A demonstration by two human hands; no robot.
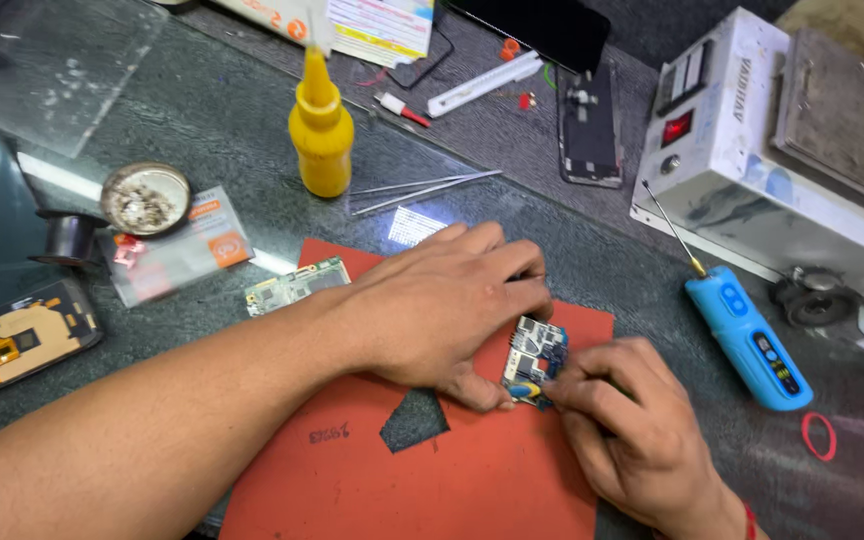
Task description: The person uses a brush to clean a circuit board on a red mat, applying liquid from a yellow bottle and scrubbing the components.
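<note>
1. Hands meet over a small blue circuit board (pixel 534 360) on the red mat (pixel 352 480).
2. Left hand (pixel 442 305) pinches its near edge, steadying it.
3. Right hand (pixel 622 420) pinches a component at its right edge; prying seems underway, calling for gentle force.

Bright overhead light, glare on glass tabletop (pixel 422 225), sharp focus

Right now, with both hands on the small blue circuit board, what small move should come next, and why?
Probably steady the small blue circuit board flatter on the orange-red mat: the left hand pinches its edge while the right hand works at its lower corner.
</note>
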